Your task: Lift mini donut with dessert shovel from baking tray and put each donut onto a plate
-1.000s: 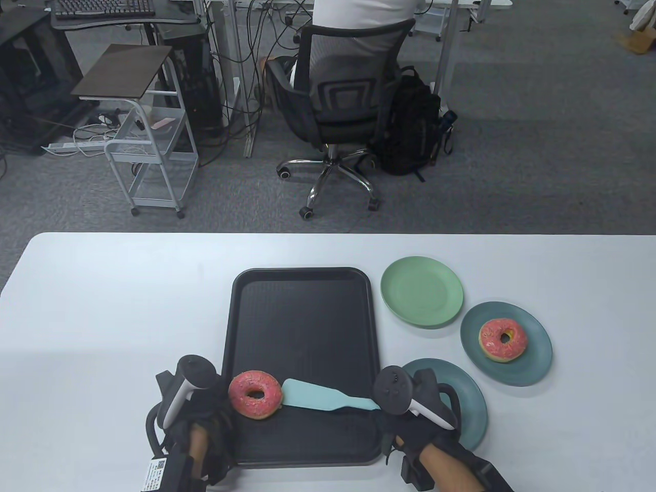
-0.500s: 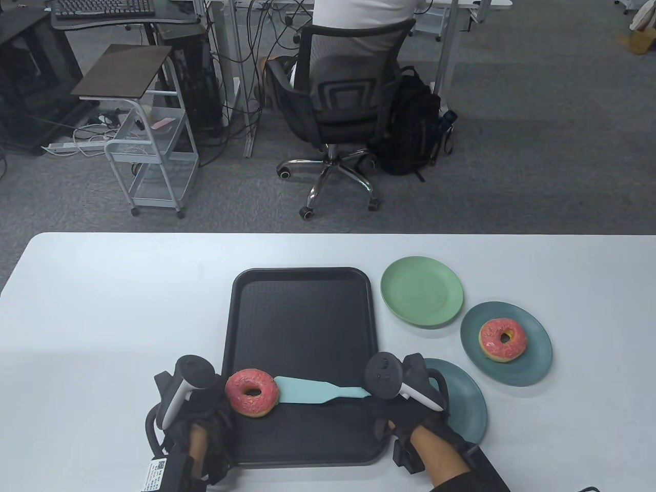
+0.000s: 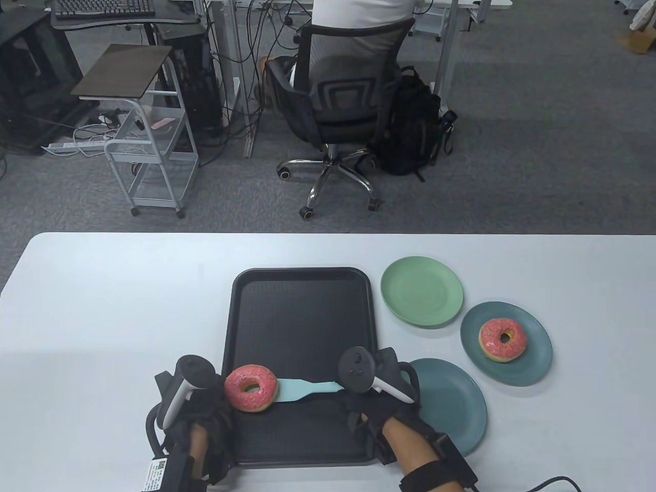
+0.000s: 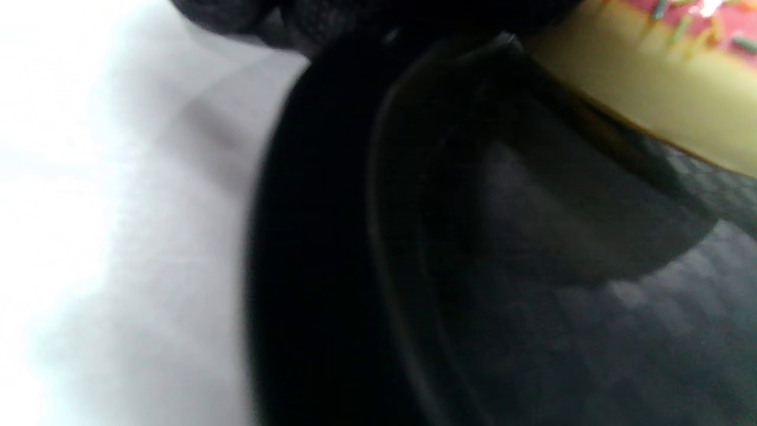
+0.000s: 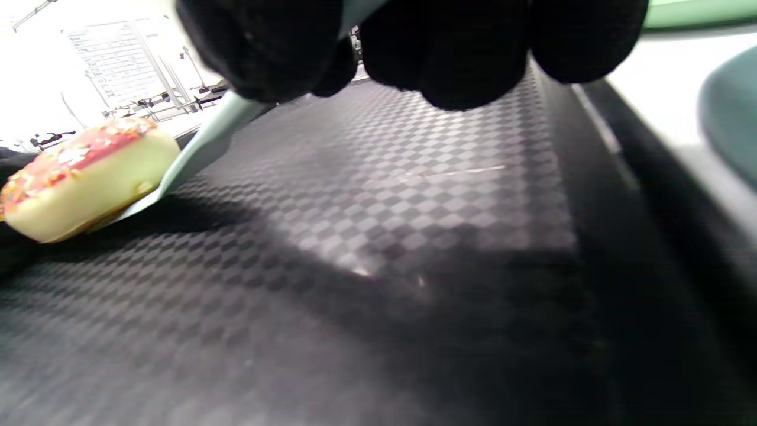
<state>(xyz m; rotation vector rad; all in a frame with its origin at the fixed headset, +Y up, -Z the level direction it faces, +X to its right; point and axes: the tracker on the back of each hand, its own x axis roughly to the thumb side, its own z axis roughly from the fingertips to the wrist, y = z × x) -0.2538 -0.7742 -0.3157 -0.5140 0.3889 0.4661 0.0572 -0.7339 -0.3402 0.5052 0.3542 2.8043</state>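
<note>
The pink-glazed donut lies in the near left part of the black baking tray, close to its left rim. In the right wrist view its side near the shovel is tipped up a little, and the thin pale blade is going under its bottom edge. I judge it to be light, and rather firm than soft, because it keeps its round form while the blade pushes on it. It probably slides easily on the tray's checked surface, so it needs a stop behind it. The best place to take it is from below, with the blade under most of its base, not only under the edge.

The mint dessert shovel points left, and its wide end is hidden under the donut. The right hand grips the handle with its fingers curled round it. The left hand sits at the tray's left rim, just beside the donut, perhaps as this stop; I cannot tell how its fingers lie, since the left wrist view is too dark and blurred.

To the right, a dark teal plate near the tray is free, a second teal plate carries another donut, and the light green plate is free.
</note>
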